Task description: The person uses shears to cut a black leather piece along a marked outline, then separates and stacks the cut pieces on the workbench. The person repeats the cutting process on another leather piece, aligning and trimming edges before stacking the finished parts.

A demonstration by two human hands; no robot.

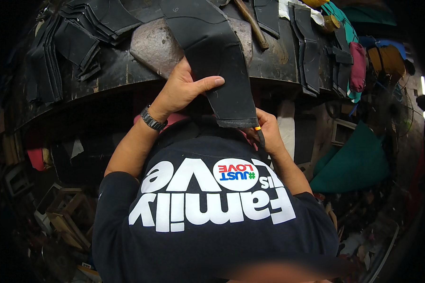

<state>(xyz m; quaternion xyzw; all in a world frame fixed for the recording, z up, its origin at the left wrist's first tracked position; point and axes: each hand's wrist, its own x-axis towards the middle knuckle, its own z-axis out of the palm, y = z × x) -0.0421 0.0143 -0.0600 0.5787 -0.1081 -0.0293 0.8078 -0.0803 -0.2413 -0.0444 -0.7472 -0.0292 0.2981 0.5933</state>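
Note:
A long, bent panel of black leather-like material (215, 45) hangs over the table's near edge, tilted toward me. Faint pale lines are marked on its upper part. My left hand (186, 87) grips its left edge, thumb on top and fingers hidden underneath. At the panel's lower right corner, my right hand (267, 129) is closed around a slim dark tool (259, 133) with an orange-yellow band. The tool's tip meets or lies behind the panel's edge; its exact kind cannot be made out.
Behind the panel lies a grey stone slab (153, 47) on the dark table (127, 70). A wooden handle (252, 26) lies right of it. Stacked black pieces (47, 61) sit at left, and more black pieces (307, 47) at right. Green cloth (349, 162) drapes lower right.

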